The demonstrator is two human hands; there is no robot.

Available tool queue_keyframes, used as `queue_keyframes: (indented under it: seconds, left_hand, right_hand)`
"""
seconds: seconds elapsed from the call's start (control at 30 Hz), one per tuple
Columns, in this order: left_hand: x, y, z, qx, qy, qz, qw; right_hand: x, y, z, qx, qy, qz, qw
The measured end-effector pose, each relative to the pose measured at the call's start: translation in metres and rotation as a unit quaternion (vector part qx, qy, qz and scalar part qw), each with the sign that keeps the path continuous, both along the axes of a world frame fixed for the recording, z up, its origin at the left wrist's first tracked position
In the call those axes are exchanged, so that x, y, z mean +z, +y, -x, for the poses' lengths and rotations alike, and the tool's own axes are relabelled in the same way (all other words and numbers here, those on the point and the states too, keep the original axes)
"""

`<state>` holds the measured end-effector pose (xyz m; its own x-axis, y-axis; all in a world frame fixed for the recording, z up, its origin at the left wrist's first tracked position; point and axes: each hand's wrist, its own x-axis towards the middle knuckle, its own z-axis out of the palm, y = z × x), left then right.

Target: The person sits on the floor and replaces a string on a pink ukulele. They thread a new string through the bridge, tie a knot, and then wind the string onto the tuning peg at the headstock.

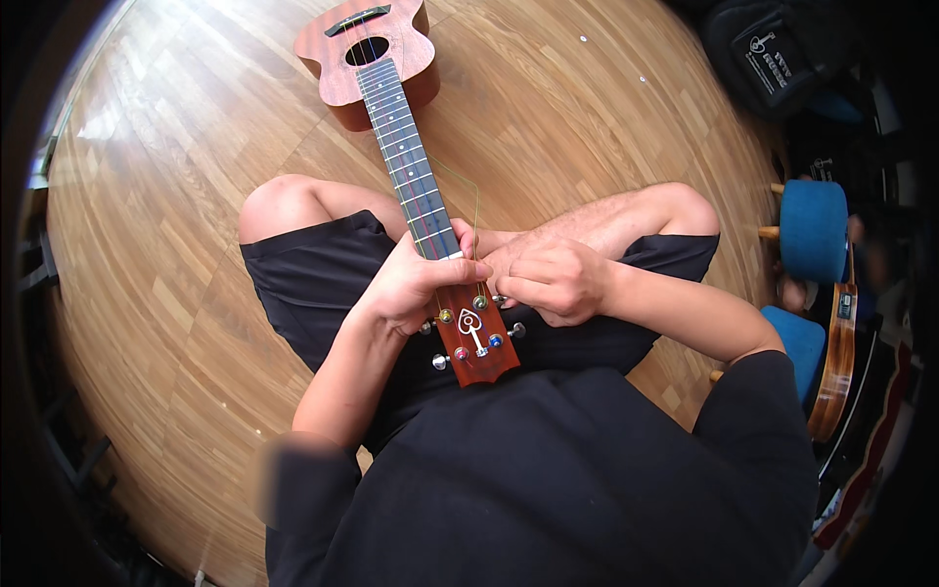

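A reddish-brown ukulele (pixel 337 83) lies with its body on the floor, its neck slanting back toward me over my crossed legs. My left hand (pixel 411 279) is wrapped round the neck just by the nut, with the thumb across the front. At the right edge of the headstock (pixel 484 367), my right hand (pixel 556 282) pinches the upper tuning peg (pixel 499 299); the fingers partly hide it. A thin yellow-green string (pixel 477 201) bows out loosely to the right of the fretboard (pixel 406 157). Other strings run along the fretboard. Another tuning peg (pixel 516 331) sticks out below my right hand.
Wooden flooring (pixel 176 293) surrounds me. Along the right side stand a blue padded stool (pixel 812 230), a second blue seat (pixel 797 342) and another stringed instrument (pixel 836 362) on its edge. A black bag (pixel 773 59) lies at the far right.
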<state>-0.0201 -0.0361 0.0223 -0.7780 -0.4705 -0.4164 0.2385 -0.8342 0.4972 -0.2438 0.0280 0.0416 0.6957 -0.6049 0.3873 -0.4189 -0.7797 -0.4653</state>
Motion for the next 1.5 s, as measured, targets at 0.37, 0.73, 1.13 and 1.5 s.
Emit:
queue_keyframes:
  seconds: [0.37, 0.73, 1.13, 1.5]
  left_hand:
    - [-0.001, 0.000, -0.002, -0.005, -0.002, 0.001, 1.000]
    - [-0.001, 0.000, -0.002, -0.020, -0.004, -0.007, 1.000]
    - [-0.005, 0.003, -0.002, -0.012, 0.001, 0.001, 1.000]
    - [-0.001, 0.003, -0.002, -0.005, 0.026, -0.011, 1.000]
  right_hand:
    - [0.014, 0.000, 0.000, 0.010, 0.078, 0.013, 0.997]
    - [-0.003, 0.019, -0.009, -0.084, -0.060, -0.228, 0.968]
    - [0.009, 0.009, -0.014, -0.132, -0.179, -0.675, 0.703]
    - [0.011, 0.000, 0.000, 0.029, 0.070, -0.042, 0.996]
